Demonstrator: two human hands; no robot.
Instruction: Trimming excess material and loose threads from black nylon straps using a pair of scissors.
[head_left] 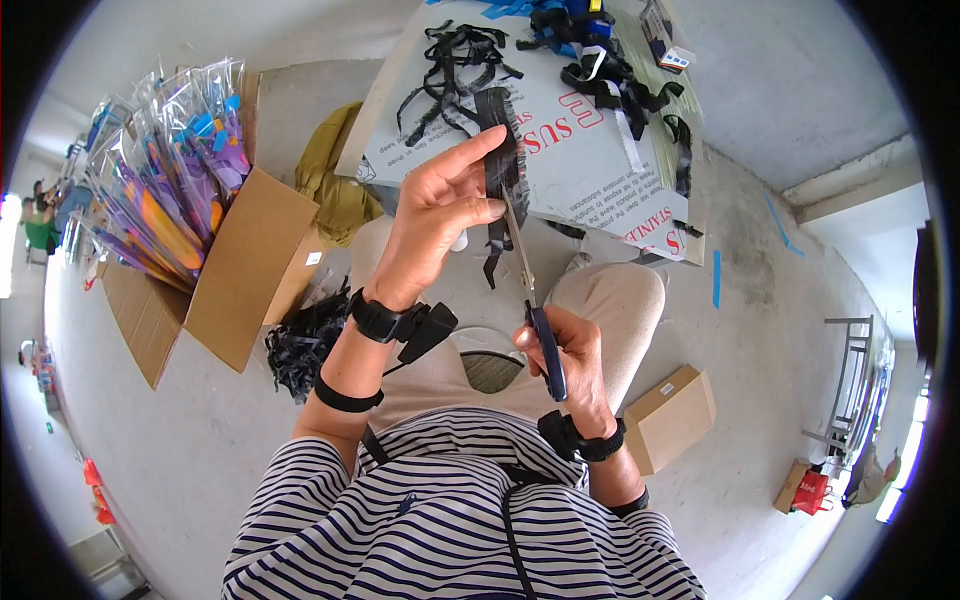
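Note:
In the middle, my left hand (440, 205) pinches a black fabric strip (497, 150) with a frayed, fringed right edge, thumb low and index finger higher up. My right hand (570, 355) is closed round the dark blue handles of a pair of scissors (523, 260). The blades point up and lie along the strip's lower right edge, close to my left thumb. Whether they are cutting through it I cannot tell. A narrow black end hangs below the blades. Just beyond my hands, a heap of black cut strips (465, 65) lies on the table (570, 180).
More black strips (620, 80) and a small box (665, 40) occupy the table's far right. At left an open carton (250, 240) holds bagged colourful items (190, 170); an olive cloth (335, 170) lies beside it. Black scraps (305, 345) pile by my left leg, a small carton (670, 418) at right.

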